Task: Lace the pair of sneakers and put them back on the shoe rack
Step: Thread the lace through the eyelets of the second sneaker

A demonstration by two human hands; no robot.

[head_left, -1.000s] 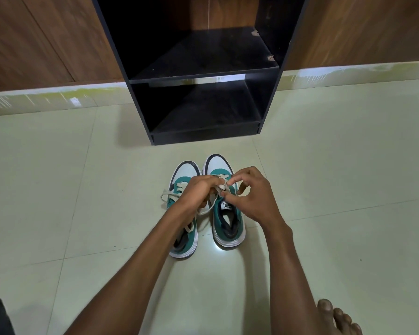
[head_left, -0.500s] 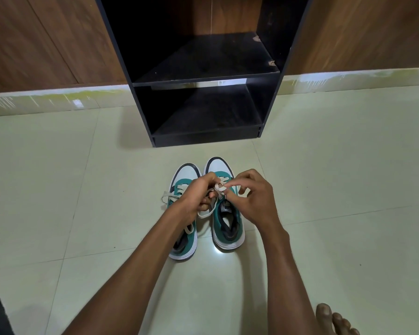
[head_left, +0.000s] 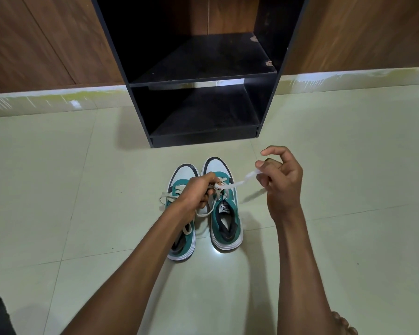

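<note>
A black shoe rack (head_left: 198,76) is standing against a wooden wall (head_left: 46,39), its two shelves lying bare, and nothing is sitting on the tiled floor (head_left: 336,165) between it and the pair of sneakers (head_left: 203,209) just in front of it. The two green and white sneakers are resting side by side on the floor, touching or nearly so, their long axes running toward the rack, toes pointing at it and heels toward the person. The left forearm is crossing over the left sneaker (head_left: 182,240) and hiding much of its middle. The left hand (head_left: 198,192) is hovering over the laces near the toes, its grip closing around the lace (head_left: 237,183) where it is leaving the right sneaker (head_left: 225,213). The right hand (head_left: 281,182) is raised off to the right of the sneakers, its grip pinching the free end of that lace, which is stretching taut between the two hands. A bare foot (head_left: 344,326) is showing at the lower edge, well away from the rack.
</note>
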